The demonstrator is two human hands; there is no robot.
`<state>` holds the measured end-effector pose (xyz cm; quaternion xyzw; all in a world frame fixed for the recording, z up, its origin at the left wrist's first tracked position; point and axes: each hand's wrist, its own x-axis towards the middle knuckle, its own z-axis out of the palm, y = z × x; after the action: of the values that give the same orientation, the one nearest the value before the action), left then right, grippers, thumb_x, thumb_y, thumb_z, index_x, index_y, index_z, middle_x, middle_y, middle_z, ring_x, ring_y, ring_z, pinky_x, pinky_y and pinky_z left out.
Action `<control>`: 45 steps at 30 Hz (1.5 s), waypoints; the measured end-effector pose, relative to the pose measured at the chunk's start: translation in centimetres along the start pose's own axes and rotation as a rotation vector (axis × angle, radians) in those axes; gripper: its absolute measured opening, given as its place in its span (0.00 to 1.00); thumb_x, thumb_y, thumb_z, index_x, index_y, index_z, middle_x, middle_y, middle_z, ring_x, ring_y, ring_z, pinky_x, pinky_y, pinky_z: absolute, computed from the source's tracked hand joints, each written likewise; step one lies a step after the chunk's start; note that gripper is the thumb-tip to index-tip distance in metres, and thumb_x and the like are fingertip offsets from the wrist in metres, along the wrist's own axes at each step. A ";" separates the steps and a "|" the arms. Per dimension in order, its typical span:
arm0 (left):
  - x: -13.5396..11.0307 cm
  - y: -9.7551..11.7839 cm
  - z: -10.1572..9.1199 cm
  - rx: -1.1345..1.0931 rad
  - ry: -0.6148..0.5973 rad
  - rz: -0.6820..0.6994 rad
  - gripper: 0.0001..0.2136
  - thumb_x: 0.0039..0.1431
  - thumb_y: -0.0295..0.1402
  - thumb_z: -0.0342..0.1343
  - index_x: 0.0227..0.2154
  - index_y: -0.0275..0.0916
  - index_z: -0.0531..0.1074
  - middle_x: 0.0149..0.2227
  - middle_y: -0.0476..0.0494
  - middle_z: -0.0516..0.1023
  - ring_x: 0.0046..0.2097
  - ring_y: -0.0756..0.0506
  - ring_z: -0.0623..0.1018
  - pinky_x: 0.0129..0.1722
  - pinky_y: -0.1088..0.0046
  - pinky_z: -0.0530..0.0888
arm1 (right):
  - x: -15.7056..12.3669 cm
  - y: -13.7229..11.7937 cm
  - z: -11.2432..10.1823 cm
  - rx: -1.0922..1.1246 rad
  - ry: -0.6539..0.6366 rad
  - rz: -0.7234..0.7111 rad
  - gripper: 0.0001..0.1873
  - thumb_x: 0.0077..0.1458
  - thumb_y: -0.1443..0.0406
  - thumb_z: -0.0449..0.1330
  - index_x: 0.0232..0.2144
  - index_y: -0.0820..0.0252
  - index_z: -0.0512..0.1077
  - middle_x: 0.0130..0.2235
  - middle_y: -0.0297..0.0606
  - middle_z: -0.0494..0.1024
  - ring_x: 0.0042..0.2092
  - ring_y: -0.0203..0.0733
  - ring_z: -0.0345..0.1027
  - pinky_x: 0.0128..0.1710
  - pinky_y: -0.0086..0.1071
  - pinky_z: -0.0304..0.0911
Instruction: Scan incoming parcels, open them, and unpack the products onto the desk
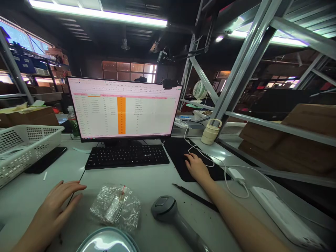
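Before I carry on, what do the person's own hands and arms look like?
The left hand and right hand are ungloved. The right forearm is bare where visible, and neither wrist shows a watch, bracelet or sleeve.

Warehouse with metal racks [243, 59], cardboard boxes [312, 122]

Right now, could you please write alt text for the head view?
A person's right hand is over a black mat beside a keyboard and monitor showing a spreadsheet. The open left hand is near a plastic bag.
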<state>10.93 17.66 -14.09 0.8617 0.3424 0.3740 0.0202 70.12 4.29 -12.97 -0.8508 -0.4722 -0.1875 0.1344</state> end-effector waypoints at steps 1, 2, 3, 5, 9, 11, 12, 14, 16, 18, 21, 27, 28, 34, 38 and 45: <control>0.0 0.0 0.0 -0.001 -0.002 -0.001 0.14 0.68 0.48 0.51 0.51 0.55 0.74 0.52 0.52 0.79 0.56 0.40 0.78 0.70 0.52 0.62 | 0.0 0.0 0.0 0.001 -0.001 -0.001 0.21 0.67 0.65 0.52 0.59 0.59 0.74 0.62 0.49 0.71 0.55 0.55 0.70 0.54 0.45 0.69; 0.0 0.0 0.0 -0.001 -0.004 -0.002 0.14 0.68 0.48 0.51 0.51 0.55 0.74 0.52 0.52 0.79 0.56 0.41 0.78 0.70 0.52 0.62 | 0.0 0.0 -0.1 0.002 -0.001 -0.002 0.21 0.67 0.65 0.52 0.59 0.59 0.74 0.62 0.50 0.71 0.55 0.55 0.70 0.54 0.45 0.69; 0.0 0.0 0.0 0.000 -0.005 -0.003 0.14 0.68 0.48 0.51 0.51 0.55 0.74 0.52 0.52 0.79 0.57 0.41 0.78 0.70 0.52 0.61 | 0.0 0.0 -0.1 0.003 -0.001 -0.003 0.21 0.67 0.65 0.52 0.59 0.59 0.74 0.62 0.50 0.71 0.55 0.55 0.70 0.54 0.45 0.69; 0.1 0.1 -0.1 0.001 -0.009 -0.001 0.14 0.68 0.48 0.51 0.51 0.55 0.74 0.52 0.52 0.79 0.57 0.41 0.78 0.71 0.53 0.61 | -0.1 -0.1 -0.2 0.004 0.001 -0.004 0.21 0.68 0.65 0.52 0.59 0.59 0.74 0.62 0.49 0.71 0.55 0.55 0.70 0.54 0.45 0.69; 0.2 0.2 -0.2 0.002 -0.006 0.008 0.14 0.68 0.48 0.51 0.50 0.54 0.75 0.52 0.51 0.80 0.56 0.40 0.79 0.70 0.53 0.62 | -0.2 -0.1 -0.3 0.009 0.018 -0.009 0.23 0.68 0.64 0.50 0.62 0.57 0.71 0.62 0.49 0.70 0.55 0.53 0.70 0.54 0.44 0.69; 0.3 0.2 -0.2 0.004 -0.004 0.012 0.14 0.68 0.47 0.52 0.50 0.54 0.75 0.51 0.51 0.80 0.55 0.40 0.79 0.70 0.53 0.63 | -0.3 -0.2 -0.3 0.010 0.025 -0.009 0.23 0.68 0.64 0.50 0.62 0.57 0.70 0.62 0.48 0.70 0.55 0.53 0.70 0.54 0.44 0.69; 0.4 0.2 -0.3 0.005 -0.002 0.014 0.13 0.68 0.47 0.52 0.50 0.54 0.75 0.51 0.51 0.80 0.55 0.40 0.79 0.70 0.53 0.63 | -0.3 -0.2 -0.3 0.010 0.026 -0.007 0.23 0.68 0.64 0.50 0.62 0.56 0.70 0.62 0.48 0.70 0.55 0.53 0.70 0.54 0.44 0.69; 0.5 0.4 -0.3 0.007 0.002 0.018 0.14 0.68 0.47 0.52 0.50 0.54 0.75 0.51 0.50 0.80 0.55 0.40 0.80 0.69 0.52 0.64 | -0.3 -0.3 -0.3 0.009 0.023 -0.003 0.23 0.68 0.64 0.51 0.61 0.57 0.71 0.62 0.49 0.70 0.54 0.53 0.70 0.54 0.44 0.69; 0.6 0.8 -0.4 0.000 0.006 0.020 0.14 0.68 0.48 0.52 0.49 0.53 0.76 0.50 0.49 0.81 0.54 0.39 0.80 0.68 0.52 0.65 | -0.2 -0.3 -0.3 0.008 0.016 -0.002 0.22 0.67 0.65 0.51 0.60 0.58 0.72 0.62 0.50 0.70 0.54 0.54 0.70 0.53 0.45 0.69; 0.7 1.5 -0.6 -0.017 0.011 -0.010 0.14 0.68 0.48 0.51 0.48 0.52 0.76 0.50 0.49 0.81 0.54 0.39 0.80 0.69 0.51 0.64 | -0.2 -0.4 -0.4 0.008 0.009 -0.002 0.22 0.67 0.65 0.51 0.59 0.58 0.73 0.62 0.50 0.70 0.55 0.55 0.70 0.53 0.45 0.69; 0.7 2.2 -0.7 -0.041 0.011 -0.085 0.15 0.68 0.49 0.50 0.48 0.52 0.76 0.51 0.49 0.80 0.56 0.38 0.78 0.70 0.48 0.62 | -0.2 -0.4 -0.5 0.007 0.002 0.002 0.21 0.67 0.65 0.51 0.59 0.57 0.74 0.62 0.49 0.70 0.55 0.56 0.70 0.52 0.46 0.70; 0.6 0.9 -0.5 -0.011 -0.001 0.001 0.14 0.68 0.49 0.51 0.49 0.53 0.76 0.50 0.50 0.80 0.54 0.39 0.80 0.68 0.51 0.65 | -0.2 -0.3 -0.4 0.000 -0.006 0.001 0.22 0.67 0.65 0.51 0.59 0.58 0.74 0.62 0.48 0.70 0.55 0.55 0.70 0.52 0.45 0.70; 0.6 0.7 -0.5 -0.008 -0.003 0.008 0.14 0.68 0.48 0.52 0.49 0.53 0.75 0.50 0.50 0.80 0.54 0.39 0.80 0.68 0.52 0.65 | -0.1 -0.2 -0.4 -0.001 -0.006 -0.001 0.22 0.67 0.65 0.51 0.59 0.58 0.74 0.62 0.49 0.71 0.55 0.55 0.70 0.53 0.45 0.70; 0.5 1.0 -0.6 -0.020 -0.002 -0.019 0.14 0.69 0.48 0.50 0.48 0.52 0.76 0.51 0.49 0.80 0.55 0.39 0.79 0.69 0.51 0.63 | -0.1 0.0 -0.1 -0.001 0.011 -0.012 0.22 0.67 0.64 0.51 0.58 0.58 0.74 0.61 0.49 0.71 0.54 0.56 0.70 0.52 0.46 0.70; 0.7 1.2 -0.7 -0.009 -0.016 -0.013 0.13 0.68 0.47 0.52 0.48 0.51 0.76 0.51 0.48 0.80 0.55 0.39 0.79 0.68 0.51 0.63 | 0.1 0.3 0.3 0.009 0.023 -0.036 0.22 0.67 0.62 0.52 0.58 0.58 0.74 0.60 0.49 0.72 0.53 0.56 0.71 0.52 0.46 0.70; 1.4 3.1 -1.6 -0.022 -0.050 -0.053 0.13 0.70 0.45 0.50 0.46 0.49 0.77 0.50 0.45 0.80 0.55 0.40 0.78 0.67 0.51 0.64 | 0.7 1.0 1.4 0.038 0.056 -0.061 0.24 0.64 0.61 0.53 0.58 0.65 0.73 0.60 0.55 0.72 0.53 0.58 0.71 0.53 0.49 0.69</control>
<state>12.36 15.84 -11.16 0.8610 0.3604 0.3556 0.0481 71.54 4.87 -13.93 -0.8278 -0.4972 -0.2064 0.1580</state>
